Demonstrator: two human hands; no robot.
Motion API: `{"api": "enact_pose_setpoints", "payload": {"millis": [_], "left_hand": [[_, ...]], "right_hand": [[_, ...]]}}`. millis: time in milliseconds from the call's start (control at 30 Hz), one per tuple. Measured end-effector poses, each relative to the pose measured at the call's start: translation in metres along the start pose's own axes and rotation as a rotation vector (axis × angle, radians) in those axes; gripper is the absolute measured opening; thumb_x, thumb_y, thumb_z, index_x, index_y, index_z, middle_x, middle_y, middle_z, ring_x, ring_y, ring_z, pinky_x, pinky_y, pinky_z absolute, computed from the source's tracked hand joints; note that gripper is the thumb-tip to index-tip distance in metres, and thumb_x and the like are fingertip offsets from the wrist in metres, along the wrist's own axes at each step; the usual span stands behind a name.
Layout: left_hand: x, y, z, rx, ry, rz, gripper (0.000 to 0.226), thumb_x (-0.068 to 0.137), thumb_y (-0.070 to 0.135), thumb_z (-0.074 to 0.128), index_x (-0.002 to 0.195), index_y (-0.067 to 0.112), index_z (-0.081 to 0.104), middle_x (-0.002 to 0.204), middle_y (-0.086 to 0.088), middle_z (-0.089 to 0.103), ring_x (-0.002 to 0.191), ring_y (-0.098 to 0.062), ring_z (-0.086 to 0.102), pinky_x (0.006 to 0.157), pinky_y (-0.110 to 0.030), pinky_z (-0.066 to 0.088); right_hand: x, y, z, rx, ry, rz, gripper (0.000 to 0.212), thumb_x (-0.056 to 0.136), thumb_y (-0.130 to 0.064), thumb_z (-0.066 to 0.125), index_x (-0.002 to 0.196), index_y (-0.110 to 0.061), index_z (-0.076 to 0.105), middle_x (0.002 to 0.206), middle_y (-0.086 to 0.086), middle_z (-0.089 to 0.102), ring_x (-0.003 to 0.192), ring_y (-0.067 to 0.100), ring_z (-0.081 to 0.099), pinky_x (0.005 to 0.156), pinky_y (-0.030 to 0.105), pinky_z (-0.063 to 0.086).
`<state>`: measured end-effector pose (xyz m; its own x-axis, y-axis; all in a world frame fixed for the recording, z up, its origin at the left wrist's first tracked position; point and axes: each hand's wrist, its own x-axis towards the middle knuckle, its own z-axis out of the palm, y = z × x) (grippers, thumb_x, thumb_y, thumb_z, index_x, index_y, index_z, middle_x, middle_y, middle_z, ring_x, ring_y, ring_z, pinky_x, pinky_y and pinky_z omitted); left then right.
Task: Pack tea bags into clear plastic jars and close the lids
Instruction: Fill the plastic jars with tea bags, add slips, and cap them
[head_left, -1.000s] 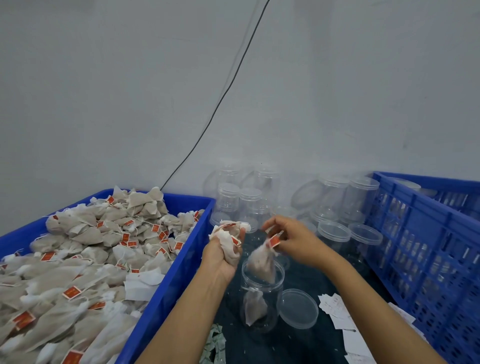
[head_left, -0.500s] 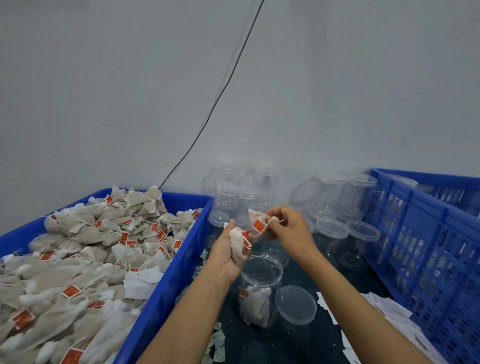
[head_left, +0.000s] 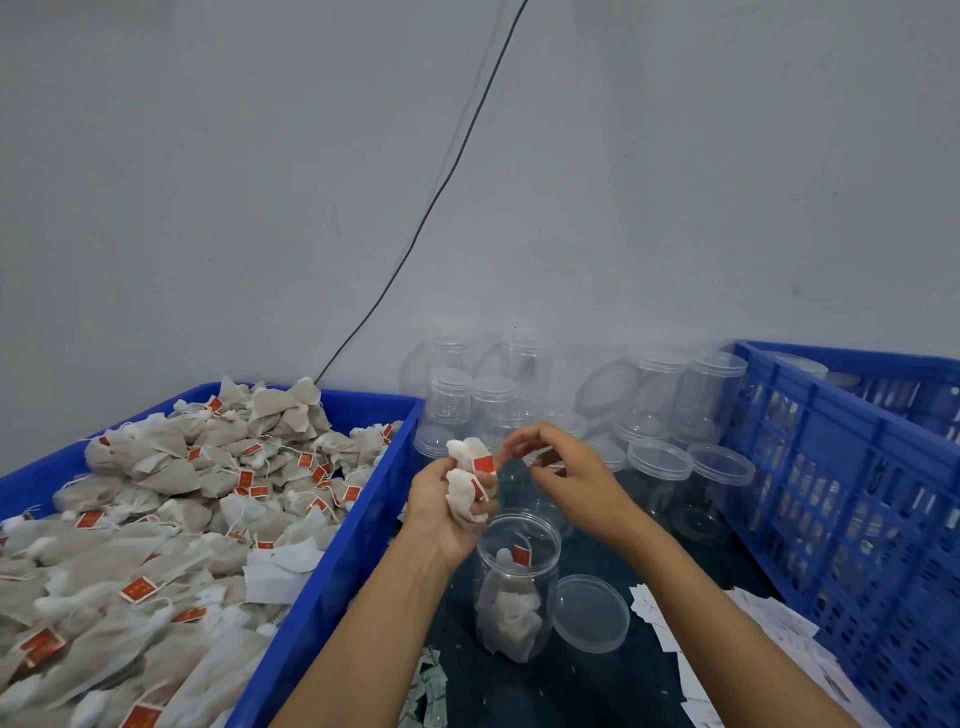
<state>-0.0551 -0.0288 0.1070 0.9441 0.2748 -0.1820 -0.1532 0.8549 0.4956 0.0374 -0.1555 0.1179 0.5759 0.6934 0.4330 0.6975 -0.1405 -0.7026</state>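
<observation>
A clear open jar (head_left: 524, 538) stands on the dark surface between my forearms, with a few tea bags (head_left: 511, 616) inside. Its loose lid (head_left: 589, 614) lies flat just to the right. My left hand (head_left: 441, 519) is right above the jar mouth and grips a bunch of white tea bags with red tags (head_left: 467, 483). My right hand (head_left: 576, 480) is level with it on the right, fingers curled, thumb and forefinger pinching at the top tea bag of the bunch. That contact is blurred.
A blue tub (head_left: 332, 577) heaped with tea bags fills the left. A blue slatted crate (head_left: 831, 519) stands at the right. Several lidded empty jars (head_left: 491, 402) crowd the wall behind my hands. Paper slips (head_left: 763, 618) lie near the crate, and a black cable (head_left: 441, 192) runs down the wall.
The tea bag my right hand held over the jar now lies inside it. The right hand rose to the bunch in my left hand, which moved closer over the jar.
</observation>
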Motion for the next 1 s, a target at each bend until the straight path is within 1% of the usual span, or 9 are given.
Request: {"api": "enact_pose_setpoints", "payload": {"millis": [100,233,333,533,633,733,800,867,1000], "left_hand": [[-0.003,0.002,0.001,0.009,-0.064,-0.027,0.031,0.100,0.022,0.036,0.123,0.003,0.046,0.077,-0.015,0.069,0.041,-0.011,0.057,0.029,-0.017,0.039],[-0.005,0.005,0.004,0.178,-0.055,-0.048,0.028,0.097,0.027,0.049,0.111,0.003,0.054,0.067,-0.009,0.065,0.043,-0.011,0.058,0.033,-0.018,0.045],[-0.004,-0.001,0.004,0.322,-0.030,-0.041,0.028,0.094,0.026,0.056,0.110,0.003,0.058,0.067,-0.006,0.063,0.046,-0.010,0.059,0.038,-0.019,0.047],[-0.004,-0.003,0.005,0.411,-0.030,-0.056,0.026,0.080,0.023,0.060,0.098,0.003,0.062,0.067,-0.007,0.061,0.049,-0.011,0.055,0.042,-0.018,0.045],[-0.002,0.000,0.004,0.401,0.084,0.012,0.028,0.090,0.022,0.050,0.104,0.001,0.062,0.080,-0.013,0.064,0.055,-0.014,0.055,0.041,-0.020,0.044],[0.002,0.004,0.002,0.311,0.225,0.166,0.018,0.092,0.018,0.048,0.091,0.004,0.060,0.076,-0.011,0.061,0.050,-0.014,0.055,0.037,-0.018,0.042],[0.005,0.006,0.002,0.285,0.284,0.225,0.016,0.093,0.017,0.048,0.090,0.006,0.058,0.072,-0.008,0.057,0.054,-0.013,0.052,0.041,-0.021,0.042],[0.007,0.003,0.003,0.288,0.307,0.238,0.017,0.095,0.019,0.047,0.091,0.007,0.059,0.073,-0.007,0.057,0.059,-0.014,0.050,0.048,-0.024,0.041],[0.010,-0.005,0.009,0.266,0.277,0.199,0.026,0.099,0.024,0.042,0.102,0.004,0.059,0.082,-0.013,0.062,0.067,-0.019,0.057,0.052,-0.027,0.048]], "right_hand": [[0.001,-0.005,0.001,-0.021,0.005,-0.101,0.036,0.094,-0.006,0.053,0.110,-0.038,0.054,0.114,-0.010,0.052,0.100,-0.001,0.050,0.081,0.008,0.043],[0.003,-0.011,0.002,0.098,0.012,-0.051,0.023,0.090,-0.038,0.058,0.112,-0.043,0.054,0.120,-0.007,0.047,0.107,0.002,0.048,0.083,0.010,0.042],[0.004,-0.012,0.006,0.060,-0.016,-0.071,0.020,0.088,-0.026,0.067,0.106,-0.033,0.062,0.112,-0.001,0.055,0.103,0.011,0.052,0.084,0.017,0.044],[0.004,-0.009,0.009,0.141,0.171,-0.036,0.004,0.080,-0.007,0.073,0.083,-0.009,0.072,0.084,0.004,0.069,0.080,0.021,0.063,0.075,0.035,0.053],[0.004,-0.005,0.004,0.187,0.308,-0.005,0.002,0.080,-0.007,0.074,0.080,-0.007,0.072,0.076,0.003,0.071,0.071,0.011,0.064,0.069,0.027,0.053],[0.003,-0.001,-0.005,0.117,0.136,0.063,0.002,0.083,-0.009,0.071,0.083,-0.007,0.071,0.080,0.006,0.071,0.074,0.012,0.065,0.078,0.033,0.053],[0.001,0.002,-0.004,-0.175,-0.140,0.110,0.013,0.085,-0.014,0.071,0.096,-0.007,0.071,0.093,0.006,0.071,0.085,0.016,0.065,0.086,0.038,0.053],[-0.001,0.002,0.001,-0.386,-0.183,0.083,0.020,0.089,-0.020,0.067,0.108,-0.014,0.069,0.105,0.000,0.069,0.094,0.013,0.062,0.088,0.035,0.050],[-0.007,-0.012,0.010,0.144,-0.090,-0.026,0.013,0.096,-0.020,0.057,0.104,-0.018,0.067,0.093,-0.004,0.064,0.081,0.004,0.056,0.072,0.015,0.044]]}}
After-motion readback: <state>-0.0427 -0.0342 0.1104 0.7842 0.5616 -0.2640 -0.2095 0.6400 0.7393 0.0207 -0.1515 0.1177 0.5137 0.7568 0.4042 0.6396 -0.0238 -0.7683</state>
